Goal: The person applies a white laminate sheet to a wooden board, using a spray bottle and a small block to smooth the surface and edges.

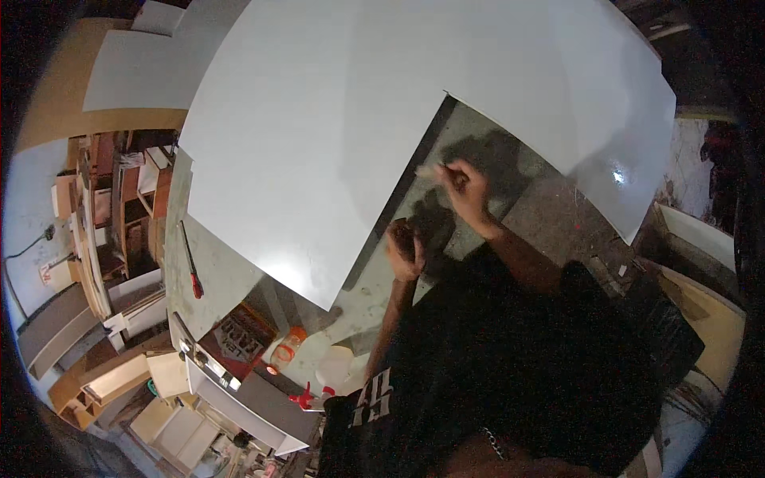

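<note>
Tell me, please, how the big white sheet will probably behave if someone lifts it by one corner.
The white sheet shows thin-looking edges, so it may flex when lifted. Its bright glare suggests a smooth face, possibly slippery. Because it spreads so wide, one corner alone would probably give poor control.

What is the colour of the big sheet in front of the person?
The big sheet is white, best seen in the head view.

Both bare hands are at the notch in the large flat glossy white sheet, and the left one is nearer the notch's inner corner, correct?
Not quite: in the head view, the bare right hand is nearer that inner corner of the large flat glossy white sheet, and the bare left hand is farther from it. The rest stands.
</note>
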### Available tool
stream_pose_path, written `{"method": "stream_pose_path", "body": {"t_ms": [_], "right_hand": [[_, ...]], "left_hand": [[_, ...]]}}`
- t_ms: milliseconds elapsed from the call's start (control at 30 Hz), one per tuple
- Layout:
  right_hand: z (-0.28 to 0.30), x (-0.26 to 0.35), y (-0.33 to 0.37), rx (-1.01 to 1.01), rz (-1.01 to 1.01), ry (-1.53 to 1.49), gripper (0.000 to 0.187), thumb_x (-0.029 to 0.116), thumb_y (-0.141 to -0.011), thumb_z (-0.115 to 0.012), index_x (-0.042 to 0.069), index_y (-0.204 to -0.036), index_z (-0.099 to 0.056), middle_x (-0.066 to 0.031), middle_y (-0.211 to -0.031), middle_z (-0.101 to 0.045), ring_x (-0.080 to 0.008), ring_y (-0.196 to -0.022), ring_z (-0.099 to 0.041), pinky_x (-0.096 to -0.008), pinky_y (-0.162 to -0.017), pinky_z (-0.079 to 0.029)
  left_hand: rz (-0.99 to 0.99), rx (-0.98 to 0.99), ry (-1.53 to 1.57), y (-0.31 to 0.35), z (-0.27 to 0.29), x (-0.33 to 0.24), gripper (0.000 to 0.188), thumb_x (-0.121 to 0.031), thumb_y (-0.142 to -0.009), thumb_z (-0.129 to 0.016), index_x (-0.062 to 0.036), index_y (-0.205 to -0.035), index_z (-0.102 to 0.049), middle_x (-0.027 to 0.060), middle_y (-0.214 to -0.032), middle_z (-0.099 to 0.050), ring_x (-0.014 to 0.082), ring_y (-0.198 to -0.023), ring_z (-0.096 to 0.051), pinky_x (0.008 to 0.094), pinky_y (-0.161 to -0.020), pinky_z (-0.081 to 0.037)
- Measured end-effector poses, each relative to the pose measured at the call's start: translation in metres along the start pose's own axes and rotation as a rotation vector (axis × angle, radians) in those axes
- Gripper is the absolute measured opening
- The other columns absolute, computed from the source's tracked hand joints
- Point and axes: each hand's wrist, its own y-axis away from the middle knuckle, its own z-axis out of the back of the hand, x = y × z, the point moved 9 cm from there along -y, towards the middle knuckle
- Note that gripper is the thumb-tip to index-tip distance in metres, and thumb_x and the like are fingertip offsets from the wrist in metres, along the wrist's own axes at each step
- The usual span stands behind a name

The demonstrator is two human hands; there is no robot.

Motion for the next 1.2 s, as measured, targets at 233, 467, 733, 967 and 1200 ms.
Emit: {"method": "stream_pose_path", "body": {"t_ms": [233,467,733,967,1200], "right_hand": [[0.127,0.016,0.04,-0.032,-0.029,0.253,0.023,0.021,-0.091,-0.072,0.003,-0.082,-0.062,0.0006,-0.066,-0.051,-0.0078,-0.059,-0.044,-0.0256,-0.056,-0.04],[0.173,0.032,0.052,-0.225,0.269,0.35,0.022,0.022,-0.09,-0.07,0.003,-0.086,-0.06,-0.0039,-0.081,-0.057,-0.0135,-0.072,-0.054,-0.0279,-0.062,-0.046],[0.19,0.017,0.055,-0.225,0.217,0.343,0.021,0.021,-0.089,-0.072,0.002,-0.094,-0.064,-0.0084,-0.088,-0.063,-0.0177,-0.08,-0.061,-0.0318,-0.069,-0.051],[0.045,0.052,-0.061,-0.073,0.385,0.237,0.027,0.022,-0.087,-0.073,0.004,-0.107,-0.071,-0.0108,-0.092,-0.073,-0.0183,-0.083,-0.068,-0.0319,-0.077,-0.052],[-0.068,0.007,-0.052,0.028,0.293,0.051,0.009,0.008,-0.078,-0.075,0.001,-0.08,-0.07,-0.0073,-0.073,-0.071,-0.0135,-0.069,-0.067,-0.0298,-0.066,-0.052]], "left_hand": [[-0.431,-0.135,-0.325,-0.125,-0.018,-0.142,0.056,-0.027,-0.089,-0.062,0.0033,-0.133,-0.046,0.0277,-0.127,-0.05,0.0449,-0.124,-0.041,0.0554,-0.104,-0.034],[-0.514,0.558,-0.37,-0.115,-0.185,-0.123,0.074,-0.042,-0.09,-0.06,-0.0002,-0.145,-0.036,0.0234,-0.151,-0.034,0.0384,-0.142,-0.03,0.0497,-0.116,-0.027],[-0.427,0.638,-0.27,0.061,-0.115,-0.068,0.048,-0.033,-0.094,-0.058,-0.0057,-0.133,-0.053,0.0205,-0.134,-0.051,0.0388,-0.123,-0.051,0.0463,-0.097,-0.048],[-0.163,0.233,-0.119,0.111,0.049,-0.032,0.039,-0.024,-0.092,-0.062,-0.0034,-0.125,-0.056,0.0216,-0.119,-0.058,0.0412,-0.106,-0.06,0.0448,-0.087,-0.051],[0.003,-0.058,0.083,0.218,0.135,0.017,0.036,-0.015,-0.09,-0.062,-0.0022,-0.123,-0.057,0.0209,-0.111,-0.062,0.0402,-0.096,-0.064,0.0438,-0.082,-0.052]]}}
